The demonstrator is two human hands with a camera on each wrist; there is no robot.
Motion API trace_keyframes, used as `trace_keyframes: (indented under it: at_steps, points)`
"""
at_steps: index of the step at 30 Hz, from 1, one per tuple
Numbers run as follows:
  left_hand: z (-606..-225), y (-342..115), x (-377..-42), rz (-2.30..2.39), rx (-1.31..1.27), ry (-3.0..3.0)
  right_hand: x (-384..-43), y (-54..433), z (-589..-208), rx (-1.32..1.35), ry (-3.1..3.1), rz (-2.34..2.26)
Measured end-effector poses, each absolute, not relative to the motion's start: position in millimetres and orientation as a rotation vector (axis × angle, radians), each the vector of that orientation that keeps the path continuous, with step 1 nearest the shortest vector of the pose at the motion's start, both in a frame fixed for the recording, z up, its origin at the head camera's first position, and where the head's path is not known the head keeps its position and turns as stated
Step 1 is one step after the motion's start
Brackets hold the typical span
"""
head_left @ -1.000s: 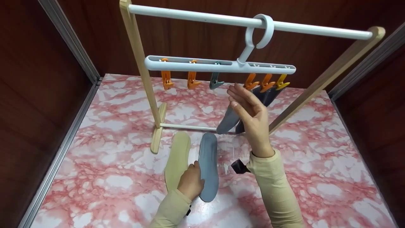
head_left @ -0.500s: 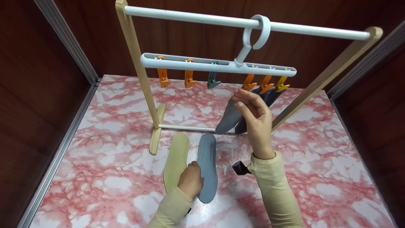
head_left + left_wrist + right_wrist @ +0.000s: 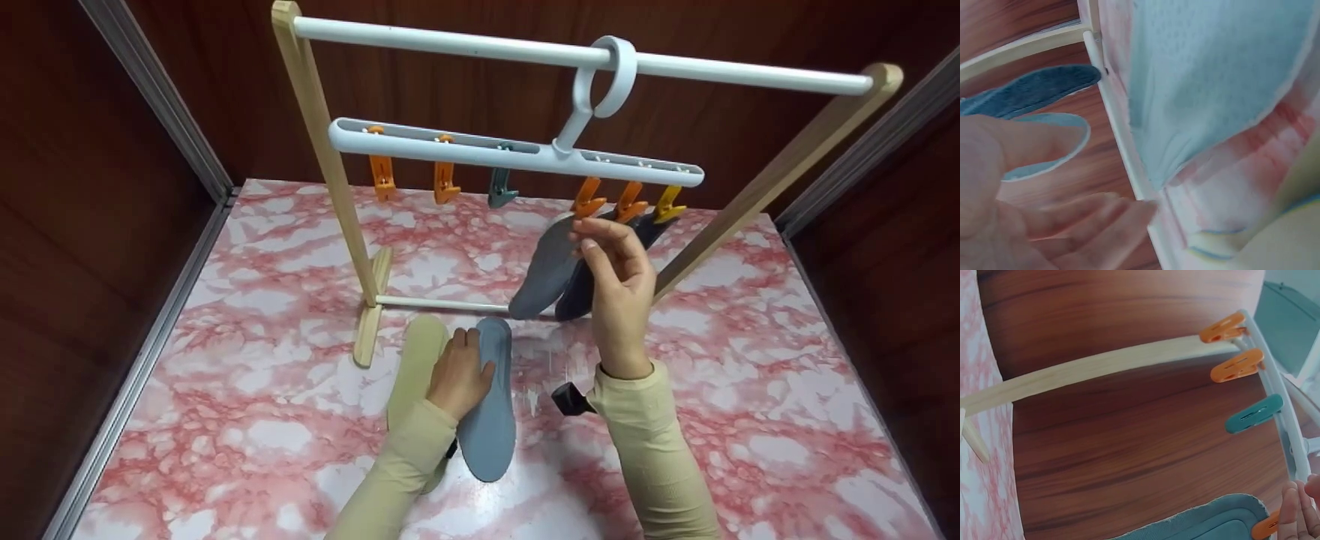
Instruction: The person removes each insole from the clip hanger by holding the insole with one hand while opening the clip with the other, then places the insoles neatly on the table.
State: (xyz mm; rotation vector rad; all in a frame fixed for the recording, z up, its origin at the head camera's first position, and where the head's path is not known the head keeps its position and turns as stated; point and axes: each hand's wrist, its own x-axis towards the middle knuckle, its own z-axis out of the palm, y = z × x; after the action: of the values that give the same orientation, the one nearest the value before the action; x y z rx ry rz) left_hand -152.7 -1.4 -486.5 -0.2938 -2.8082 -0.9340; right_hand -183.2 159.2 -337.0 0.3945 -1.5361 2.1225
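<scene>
Left hand (image 3: 459, 375) has moved up over the blue insole (image 3: 491, 442) on the table (image 3: 262, 435) | loosely spread, gripping nothing; right hand (image 3: 624, 300) curved, seemingly empty, near the hung grey insole (image 3: 546, 274) | I judge: hanging step; next calls for grasping the blue insole.

A blue insole (image 3: 491, 420) lies at the head view's lower centre, beside a yellow-green insole (image 3: 411, 367); a grey insole (image 3: 543, 270) hangs tilted near centre.
</scene>
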Motion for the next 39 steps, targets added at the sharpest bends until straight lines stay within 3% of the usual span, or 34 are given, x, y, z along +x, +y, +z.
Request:
trace_keyframes:
  at_steps: [15, 39]
  points:
    - [-494, 22, -198, -1.439, -0.388, -2.566, -188, 162, -343, 0.262, -1.503, 2.041]
    - [-495, 38, -205, -1.458, -0.404, -2.416, -191, 163, -347, 0.237, -1.515, 2.019]
